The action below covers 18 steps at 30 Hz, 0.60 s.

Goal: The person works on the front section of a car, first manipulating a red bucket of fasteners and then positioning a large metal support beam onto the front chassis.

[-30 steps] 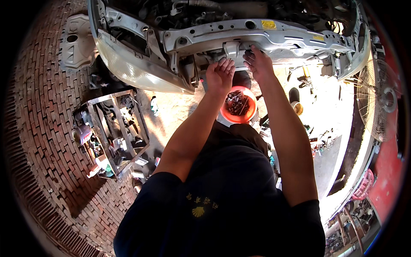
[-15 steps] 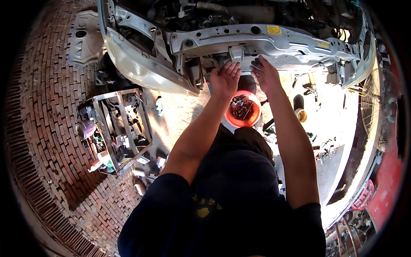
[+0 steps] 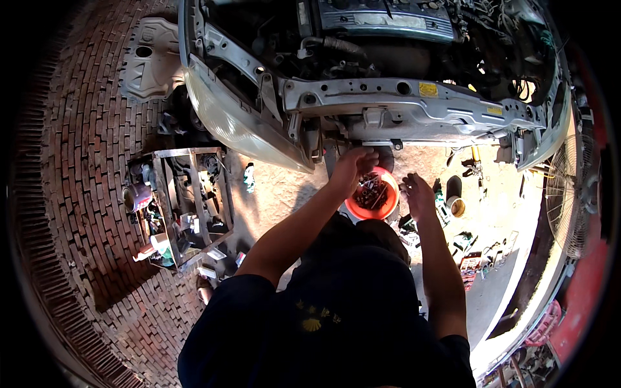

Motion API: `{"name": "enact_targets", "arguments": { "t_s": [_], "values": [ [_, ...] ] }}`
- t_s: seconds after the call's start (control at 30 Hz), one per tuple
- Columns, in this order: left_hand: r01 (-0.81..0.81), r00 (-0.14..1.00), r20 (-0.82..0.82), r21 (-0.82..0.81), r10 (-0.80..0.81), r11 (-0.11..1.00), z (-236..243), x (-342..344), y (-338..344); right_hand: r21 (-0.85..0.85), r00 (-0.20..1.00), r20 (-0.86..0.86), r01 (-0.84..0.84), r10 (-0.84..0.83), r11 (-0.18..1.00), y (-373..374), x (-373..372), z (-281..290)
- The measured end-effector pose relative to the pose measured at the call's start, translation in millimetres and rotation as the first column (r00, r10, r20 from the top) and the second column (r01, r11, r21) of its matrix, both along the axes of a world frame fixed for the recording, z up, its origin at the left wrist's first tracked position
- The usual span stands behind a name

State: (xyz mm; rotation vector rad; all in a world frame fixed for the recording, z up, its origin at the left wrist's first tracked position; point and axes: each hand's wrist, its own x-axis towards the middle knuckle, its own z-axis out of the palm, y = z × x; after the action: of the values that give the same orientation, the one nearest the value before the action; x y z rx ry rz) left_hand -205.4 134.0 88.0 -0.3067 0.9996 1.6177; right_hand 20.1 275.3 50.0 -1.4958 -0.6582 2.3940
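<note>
The left hand point(image 3: 354, 169) was held at eleven o'clock of an orange-red bowl point(image 3: 394, 205), its fingers bent and overlapping the rim in the view; whether they were closed on anything, or touching the bowl, could not be told. The right hand point(image 3: 418, 194) was held near the bowl at three o'clock, its fingers loosely curved and parted, with nothing seen between them. Between and below the hands the bowl was set, partly filled with small metal parts point(image 3: 370, 196), some of them long and thin like bolts.

Measured from the bowl, the car's radiator support point(image 3: 388, 102) was stretched across twelve o'clock, marked with yellow labels point(image 3: 428, 89), and beyond it the engine point(image 3: 391, 22) was exposed. A clouded headlight point(image 3: 242, 132) was seen at ten o'clock, and farther out that way a flat grey panel point(image 3: 150, 61) was laid on the brickwork point(image 3: 77, 213). At nine o'clock a metal frame point(image 3: 169, 213) was crowded with assorted items. A cylindrical container point(image 3: 456, 207) was placed at three o'clock, a wire-guarded fan point(image 3: 566, 200) well beyond it, and a pink basket point(image 3: 543, 325) was visible at four o'clock.
</note>
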Motion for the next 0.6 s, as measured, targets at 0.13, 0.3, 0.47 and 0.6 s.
{"name": "enact_targets", "arguments": {
  "t_s": [0.13, 0.3, 0.47, 0.6],
  "values": [
    [0.126, 0.556, -0.825, -0.036, -0.101, 0.991, 82, -15, -23, 0.058, 0.999, 0.021, 0.023, -0.024, 0.998, -15, 43, 0],
    [-0.057, -0.512, -0.852, -0.09, -0.107, 0.994, 148, -124, 28, 0.074, 0.994, 0.086, -0.072, 0.066, 0.995, -34, 52, 3],
    [0.044, -0.616, -0.746, -0.354, -0.253, 0.934, 151, -156, 39, 0.103, 0.996, 0.079, -0.05, 0.042, 0.993, -43, 31, 12],
    [0.119, -0.624, -0.753, -0.357, -0.21, 0.926, 140, -156, 28, 0.151, 0.997, 0.016, -0.073, 0.072, 0.986, -42, 25, 14]
  ]
}}
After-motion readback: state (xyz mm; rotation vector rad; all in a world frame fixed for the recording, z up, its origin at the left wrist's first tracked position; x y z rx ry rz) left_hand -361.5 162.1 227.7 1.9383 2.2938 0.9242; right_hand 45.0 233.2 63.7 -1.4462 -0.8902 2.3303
